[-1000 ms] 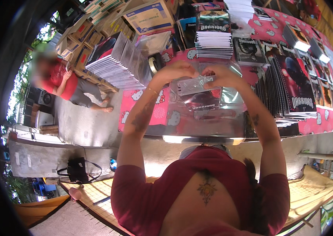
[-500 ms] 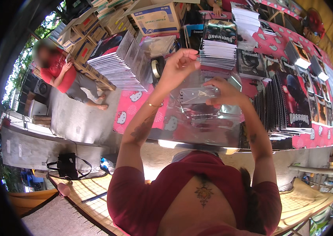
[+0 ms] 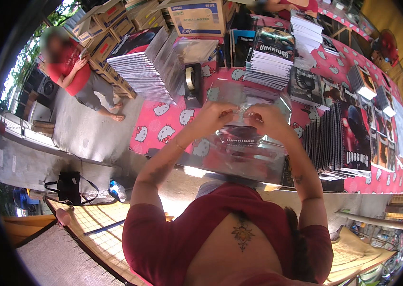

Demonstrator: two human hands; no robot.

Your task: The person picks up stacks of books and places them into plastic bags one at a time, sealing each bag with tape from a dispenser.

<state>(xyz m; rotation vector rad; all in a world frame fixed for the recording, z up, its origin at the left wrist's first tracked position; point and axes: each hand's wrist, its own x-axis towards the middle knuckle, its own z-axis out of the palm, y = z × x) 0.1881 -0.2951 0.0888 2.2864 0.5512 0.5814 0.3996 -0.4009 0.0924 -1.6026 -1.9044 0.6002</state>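
A notebook (image 3: 237, 139) with a dark cover lies in front of me, wrapped in clear shiny plastic wrap (image 3: 258, 148). Over its far part, my left hand (image 3: 216, 116) is closed in a pinch at the plastic; whatever sits between its fingertips is too small to name. Close beside it, my right hand (image 3: 264, 117) has its fingers closed on a gathered bit of the wrap. A tape dispenser (image 3: 191, 86) with a roll of tape stands beyond my left hand.
Stacks of spiral notebooks stand at the left (image 3: 142, 64), far middle (image 3: 269, 62) and right (image 3: 339, 136). Cardboard boxes (image 3: 196, 20) are at the back. The pink patterned tablecloth (image 3: 156, 121) covers the table. A person in red (image 3: 70, 71) stands at the left; another sits at the far side.
My left hand has come down from its raised place near the far stack to the wrapped notebook. It now meets my right hand, whose fingers have closed in at the plastic.
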